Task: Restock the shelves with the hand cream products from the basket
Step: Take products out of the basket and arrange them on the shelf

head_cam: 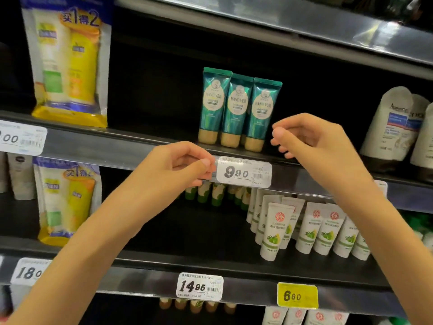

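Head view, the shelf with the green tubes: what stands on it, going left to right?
A yellow twin-pack bag → three green Hand Veil tubes → white Aveeno tubes. Just below the green ones, the left hand pinches the 9.90 price tag.

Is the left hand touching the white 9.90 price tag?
Touching. The head view shows the left hand pinching the left edge of the price tag.
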{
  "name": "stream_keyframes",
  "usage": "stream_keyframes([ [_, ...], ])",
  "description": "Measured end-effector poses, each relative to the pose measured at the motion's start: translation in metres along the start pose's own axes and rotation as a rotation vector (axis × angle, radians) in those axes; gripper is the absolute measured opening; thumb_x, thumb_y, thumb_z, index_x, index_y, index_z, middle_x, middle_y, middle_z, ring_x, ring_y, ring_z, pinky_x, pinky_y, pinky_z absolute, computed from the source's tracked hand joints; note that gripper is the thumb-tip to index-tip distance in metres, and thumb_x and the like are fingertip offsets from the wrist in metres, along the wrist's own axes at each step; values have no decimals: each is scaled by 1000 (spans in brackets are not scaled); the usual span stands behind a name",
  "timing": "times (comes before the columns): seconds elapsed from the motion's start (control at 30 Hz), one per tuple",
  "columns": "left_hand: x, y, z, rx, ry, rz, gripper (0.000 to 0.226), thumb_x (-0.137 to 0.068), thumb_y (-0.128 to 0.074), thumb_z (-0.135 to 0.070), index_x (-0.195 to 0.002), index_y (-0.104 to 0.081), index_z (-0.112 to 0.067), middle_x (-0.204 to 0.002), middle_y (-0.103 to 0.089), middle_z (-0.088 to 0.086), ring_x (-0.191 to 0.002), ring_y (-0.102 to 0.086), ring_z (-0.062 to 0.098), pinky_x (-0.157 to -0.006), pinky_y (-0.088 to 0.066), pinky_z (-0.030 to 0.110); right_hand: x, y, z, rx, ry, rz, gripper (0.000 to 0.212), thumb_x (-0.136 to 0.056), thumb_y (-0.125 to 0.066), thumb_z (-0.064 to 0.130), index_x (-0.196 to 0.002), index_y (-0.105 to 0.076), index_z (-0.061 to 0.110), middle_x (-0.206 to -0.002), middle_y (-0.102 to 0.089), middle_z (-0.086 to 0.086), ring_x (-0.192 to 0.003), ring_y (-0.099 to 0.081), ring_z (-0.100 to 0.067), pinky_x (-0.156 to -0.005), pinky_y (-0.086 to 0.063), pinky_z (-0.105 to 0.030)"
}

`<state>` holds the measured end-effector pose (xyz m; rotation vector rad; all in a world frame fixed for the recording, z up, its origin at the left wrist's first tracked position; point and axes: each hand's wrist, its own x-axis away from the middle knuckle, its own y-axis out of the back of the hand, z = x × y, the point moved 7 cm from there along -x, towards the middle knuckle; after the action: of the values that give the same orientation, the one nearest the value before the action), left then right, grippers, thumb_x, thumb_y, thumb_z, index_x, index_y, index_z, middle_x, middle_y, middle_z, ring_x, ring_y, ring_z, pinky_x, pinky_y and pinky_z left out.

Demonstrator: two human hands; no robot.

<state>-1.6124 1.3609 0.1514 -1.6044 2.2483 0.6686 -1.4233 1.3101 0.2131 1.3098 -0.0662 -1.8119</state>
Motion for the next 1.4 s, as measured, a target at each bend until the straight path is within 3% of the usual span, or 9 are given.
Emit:
stream_keyframes([
  [0.1,7,6,8,-25,84,32,12,-87,-54,-16,-86,-66,-19,-84,-73,-2,-83,-68,6,-76,-56,19,29,-32,29,-218,55,182,26,-80,-53,44,-102,-61,33,-94,-67,10,-91,-63,-2,-77,-52,-15],
  [0.3,100,85,58,-193,316,-53,11,-80,-63,-31,-83,-68,-22,-86,-73,-4,-88,-69,17,-79,-55,31,83,-141,63,-578,25,592,28,-76,-56,39,-101,-63,29,-94,-69,6,-93,-65,-7,-83,-51,-18],
  [0.37,164,124,85,-191,485,-192,11,-76,-67,-31,-78,-68,-20,-81,-73,-2,-82,-69,17,-78,-53,36,110,-185,86,-653,47,768,28,-75,-56,39,-100,-64,29,-93,-69,4,-91,-65,-8,-81,-50,-16],
  [0.5,317,184,119,-147,768,-504,9,-84,-63,-27,-80,-65,-20,-73,-72,-6,-71,-64,0,-69,-51,16,182,-280,155,-744,152,1131,23,-76,-60,39,-96,-65,27,-88,-69,5,-86,-65,-6,-78,-50,-15],
  [0.83,629,217,118,-531,1245,-1222,10,-88,-55,-1,-90,-63,-6,-91,-65,13,-87,-58,21,-71,-45,21,415,-408,239,-618,280,1829,26,-88,-59,26,-110,-60,12,-105,-63,-5,-90,-56,-16,-82,-42,-23],
  [0.93,655,204,132,-555,1349,-1162,10,-87,-56,0,-89,-64,-6,-85,-65,9,-82,-58,22,-73,-47,34,434,-419,226,-501,370,1855,28,-88,-58,29,-111,-59,13,-96,-60,0,-84,-54,-13,-76,-42,-24],
  [1.1,695,182,117,-612,1498,-1051,14,-87,-56,-5,-83,-64,-15,-83,-64,0,-71,-58,13,-63,-43,26,448,-418,230,-511,449,1889,25,-86,-58,35,-105,-59,19,-87,-58,5,-80,-55,-11,-62,-39,-14],
  [1.3,739,140,97,-478,1761,-1062,14,-85,-63,-15,-73,-59,-21,-76,-67,4,-64,-58,14,-65,-50,34,497,-421,284,-585,374,2210,15,-90,-56,30,-99,-61,21,-84,-60,9,-75,-58,-5,-73,-47,-20],
  [1.4,733,131,111,-515,1871,-935,14,-82,-66,-27,-88,-61,-16,-82,-63,-1,-71,-54,9,-63,-39,21,518,-429,302,-543,305,2335,22,-92,-53,29,-103,-62,12,-94,-67,0,-78,-63,-9,-81,-53,-31],
])
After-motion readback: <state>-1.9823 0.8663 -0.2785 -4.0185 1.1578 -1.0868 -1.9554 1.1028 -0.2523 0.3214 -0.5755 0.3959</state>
